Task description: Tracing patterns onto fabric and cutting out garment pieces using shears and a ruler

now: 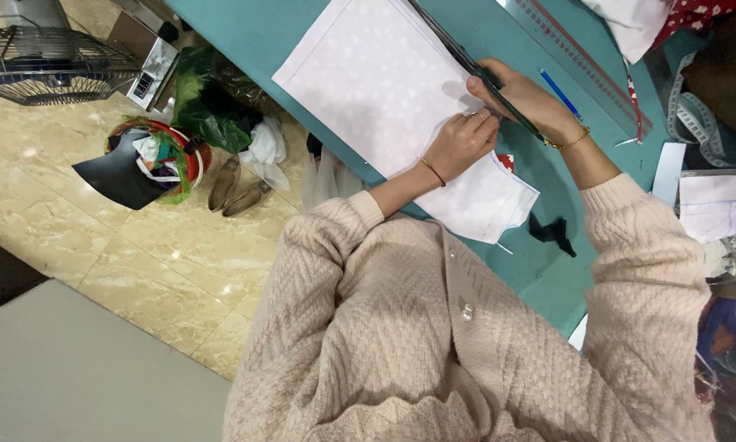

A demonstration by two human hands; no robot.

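Observation:
A large white sheet of faintly dotted fabric lies on the teal table. My left hand rests fisted on the fabric's near right part, pressing it flat. My right hand grips long dark scissors, whose blades run along the fabric's right edge and point away from me. Both wrists carry thin gold bracelets. Below my left hand lie smaller white cut pieces.
A blue pencil, a clear ruler with red marks, a measuring tape and a black scrap lie on the table. On the tiled floor stand a fan, a basket of scraps, shoes and a green bag.

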